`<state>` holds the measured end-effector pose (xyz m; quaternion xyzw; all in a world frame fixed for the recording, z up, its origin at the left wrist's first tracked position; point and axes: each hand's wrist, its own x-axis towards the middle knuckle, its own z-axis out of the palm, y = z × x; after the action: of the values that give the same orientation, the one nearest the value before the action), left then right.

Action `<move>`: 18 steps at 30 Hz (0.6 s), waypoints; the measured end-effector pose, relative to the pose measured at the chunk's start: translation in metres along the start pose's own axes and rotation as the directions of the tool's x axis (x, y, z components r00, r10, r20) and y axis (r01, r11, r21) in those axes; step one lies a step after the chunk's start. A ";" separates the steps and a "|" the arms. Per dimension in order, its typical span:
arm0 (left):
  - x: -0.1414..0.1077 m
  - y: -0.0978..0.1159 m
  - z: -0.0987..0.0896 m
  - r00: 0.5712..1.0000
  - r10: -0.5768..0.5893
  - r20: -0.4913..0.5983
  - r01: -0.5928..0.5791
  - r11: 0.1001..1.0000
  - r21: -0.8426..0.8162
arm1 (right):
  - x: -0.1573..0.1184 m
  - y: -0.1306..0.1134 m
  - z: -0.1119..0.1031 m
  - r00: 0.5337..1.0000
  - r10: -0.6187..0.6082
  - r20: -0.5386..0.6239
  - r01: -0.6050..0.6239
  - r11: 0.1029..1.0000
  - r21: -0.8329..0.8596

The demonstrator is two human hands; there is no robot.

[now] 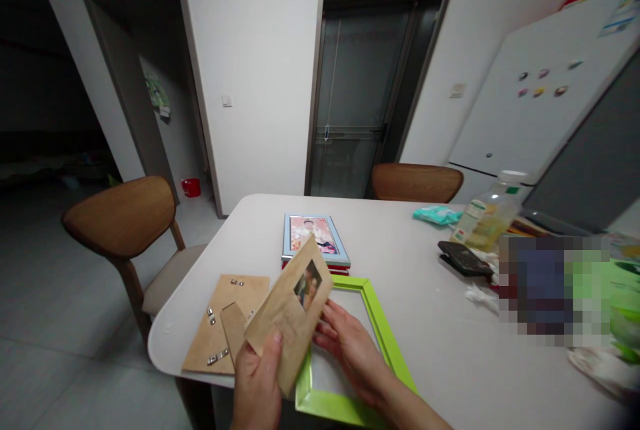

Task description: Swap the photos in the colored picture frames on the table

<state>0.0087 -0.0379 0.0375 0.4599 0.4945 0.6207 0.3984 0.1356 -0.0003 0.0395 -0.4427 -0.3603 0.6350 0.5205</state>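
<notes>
Here's the tan paper piece (283,343), tilted over the green frame's (381,323) left side, likely light and easily creased, best held by its edges: left hand (260,377) pinching the near end, right hand (353,350) half-curled at the right edge, grip unclear.

The left hand (257,380) rises from the bottom edge of the view, closed in a grip, its thumb (273,353) extended upward on the near side; the right hand (353,350) is near it and slightly higher, turned inward, its fingers (326,331) loosely bent and pointing left; the bare right forearm (417,409) slants away to the lower right, the wrist (384,382) almost straight.
</notes>
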 end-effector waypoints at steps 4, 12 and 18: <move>-0.006 -0.009 0.019 0.967 -0.182 0.178 0.227 0.932 -0.281 | -0.002 -0.006 -0.027 0.997 -0.065 -0.033 0.066 0.996 0.055; -0.001 -0.043 0.005 0.928 -0.034 0.370 -0.057 0.971 0.233 | 0.006 -0.031 -0.081 0.996 0.046 -0.083 -0.068 0.952 -0.297; -0.009 -0.056 0.000 0.743 0.188 0.643 -0.544 0.729 0.415 | 0.020 -0.024 -0.074 0.998 0.057 -0.038 -0.067 0.927 -0.370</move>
<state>0.0137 -0.0357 -0.0190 0.8112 0.4131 0.3454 0.2281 0.2121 0.0241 0.0321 -0.5527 -0.4527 0.5655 0.4120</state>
